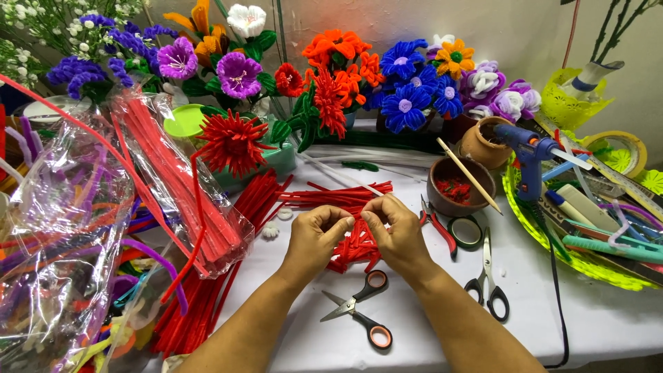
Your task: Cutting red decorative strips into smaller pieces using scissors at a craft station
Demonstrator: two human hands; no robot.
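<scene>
My left hand (316,237) and my right hand (395,233) meet over the white table (428,338), both pinching a bundle of bent red pipe cleaners (356,245) between fingertips. The bundle spreads like folded petals below my thumbs. Cut red pipe cleaner pieces (331,196) lie just behind my hands. Orange-handled scissors (362,311) lie open in front of my wrists.
Black scissors (487,280), red pliers (436,224) and a tape roll (467,232) lie to the right. A blue glue gun (528,155) rests on a yellow tray (587,266) of tools. A brown bowl (459,185) holds a stick. Bagged red pipe cleaners (179,186) and finished flowers (331,83) stand behind.
</scene>
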